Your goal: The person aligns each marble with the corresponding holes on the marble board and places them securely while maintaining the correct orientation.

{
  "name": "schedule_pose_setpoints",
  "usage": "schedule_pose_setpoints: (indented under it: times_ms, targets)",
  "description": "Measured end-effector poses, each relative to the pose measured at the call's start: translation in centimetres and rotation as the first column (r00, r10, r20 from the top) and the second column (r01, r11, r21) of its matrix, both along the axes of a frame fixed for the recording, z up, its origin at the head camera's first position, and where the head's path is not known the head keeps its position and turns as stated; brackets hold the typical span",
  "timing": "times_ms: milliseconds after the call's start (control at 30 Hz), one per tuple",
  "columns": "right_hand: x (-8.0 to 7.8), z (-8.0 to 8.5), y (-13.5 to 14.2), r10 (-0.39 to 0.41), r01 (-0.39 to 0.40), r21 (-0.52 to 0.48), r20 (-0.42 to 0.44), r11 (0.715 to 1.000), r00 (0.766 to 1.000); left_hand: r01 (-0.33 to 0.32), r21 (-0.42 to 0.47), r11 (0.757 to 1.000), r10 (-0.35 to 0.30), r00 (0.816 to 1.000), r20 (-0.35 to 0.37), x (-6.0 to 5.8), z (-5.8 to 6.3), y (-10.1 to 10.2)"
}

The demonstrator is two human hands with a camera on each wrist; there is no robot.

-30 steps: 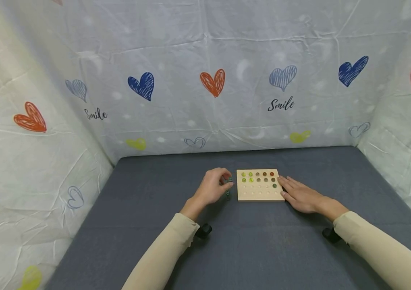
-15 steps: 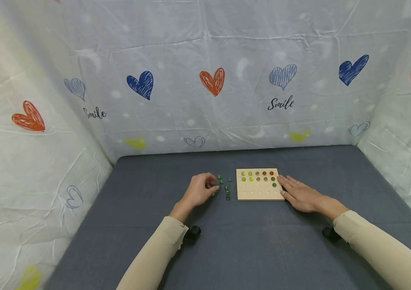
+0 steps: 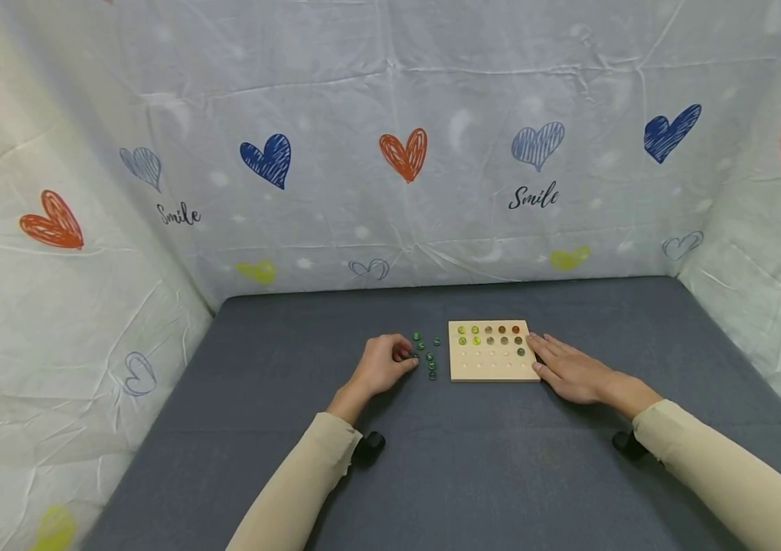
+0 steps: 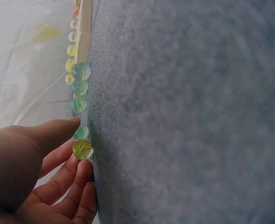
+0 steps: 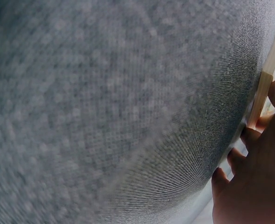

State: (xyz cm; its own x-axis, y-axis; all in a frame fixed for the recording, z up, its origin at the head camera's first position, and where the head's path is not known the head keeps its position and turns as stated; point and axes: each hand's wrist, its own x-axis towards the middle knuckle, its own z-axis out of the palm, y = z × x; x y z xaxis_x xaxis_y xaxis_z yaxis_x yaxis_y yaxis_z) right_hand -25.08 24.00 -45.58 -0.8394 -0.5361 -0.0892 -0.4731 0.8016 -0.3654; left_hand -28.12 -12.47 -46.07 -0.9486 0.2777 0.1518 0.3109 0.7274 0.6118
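A pale wooden board with rows of small hollows lies flat on the table. Marbles fill its two far rows, and one green marble sits at the right of the third row. My left hand is low over the table, beside several loose green marbles. In the left wrist view its thumb and fingers are spread around a yellow marble and a green marble, without pinching either. My right hand lies with extended fingers on the board's right edge.
A dark grey cloth covers the table. Behind it hangs a white curtain printed with hearts, which also closes in both sides. Black straps are worn at the wrists.
My left hand has drawn back leftward from beside the board, uncovering loose green marbles, then lowered slightly over the yellow one. The right hand stays at the board's edge.
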Motion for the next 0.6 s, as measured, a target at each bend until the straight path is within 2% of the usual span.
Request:
schedule_pose_setpoints:
  times_ms: [600]
  targets:
    - [0.03,0.02,-0.10,-0.006,0.006,-0.005,0.000,1.000,1.000,-0.023,-0.034,0.999,0.023,1.000,0.003,-0.20,-0.02,0.55]
